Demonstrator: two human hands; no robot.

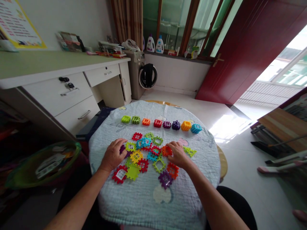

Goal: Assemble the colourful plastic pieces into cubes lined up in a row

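Curved round the left side of a loose pile of notched plastic building pieces, my left hand point(114, 154) has its thumb and fingers apart. It is beside a purple piece point(122, 149), partly covered by the hand and a lime window piece point(130, 146). At the pile's right side, my right hand point(179, 154) has fingers and thumb closed about an orange square piece point(166, 150). Yellow point(136, 156), red point(120, 174), lime point(132, 172) and purple point(165, 179) pieces lie nearer me. A lime triangular piece point(190, 151) lies right of my right hand.
A row of stacked pieces sorted by colour, from lime point(126, 119) to blue point(196, 128), stands along the far side of the cloth-covered round table point(187, 198). A desk point(59, 60) and a green basket point(43, 182) are left; a red door point(240, 48) stands right.
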